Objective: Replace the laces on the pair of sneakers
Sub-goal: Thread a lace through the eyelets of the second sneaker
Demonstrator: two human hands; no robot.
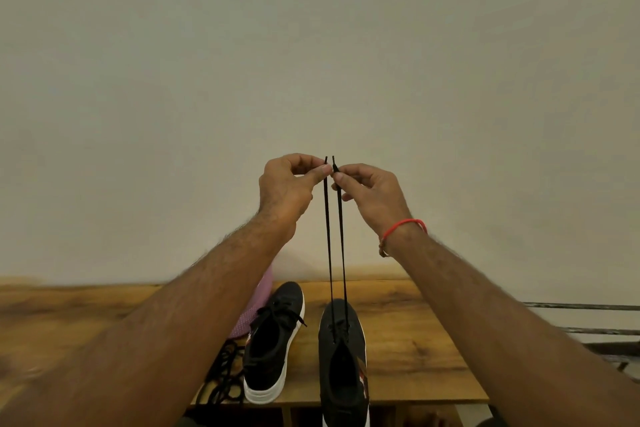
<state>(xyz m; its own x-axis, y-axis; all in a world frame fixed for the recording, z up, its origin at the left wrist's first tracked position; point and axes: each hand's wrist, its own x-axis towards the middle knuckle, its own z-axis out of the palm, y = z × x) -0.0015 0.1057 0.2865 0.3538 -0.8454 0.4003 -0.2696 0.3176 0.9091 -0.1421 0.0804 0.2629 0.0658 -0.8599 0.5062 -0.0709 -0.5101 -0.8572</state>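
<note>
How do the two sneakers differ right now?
The left sneaker rests on the table with its lace tied across the top. The right sneaker has its lace pulled straight up, one end pinched in the left hand and one in the right hand. Both are black.

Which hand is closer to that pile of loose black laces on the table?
Left. The left hand is raised above and slightly right of the loose laces; the right hand is raised too, farther right, over the right sneaker.
</note>
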